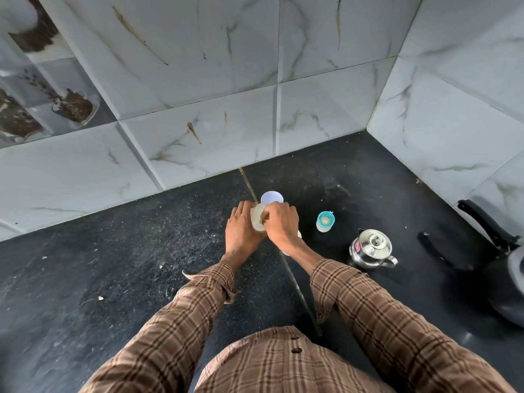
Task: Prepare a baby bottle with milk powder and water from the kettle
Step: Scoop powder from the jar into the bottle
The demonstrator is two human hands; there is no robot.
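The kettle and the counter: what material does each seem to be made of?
Kettle: polished metal, probably stainless steel. Its lid and body mirror the light, and the handle is bright too.
Counter: dark stone, perhaps granite, with a matte, speckled finish and a straight seam across it. It could also be a stone-look slab.
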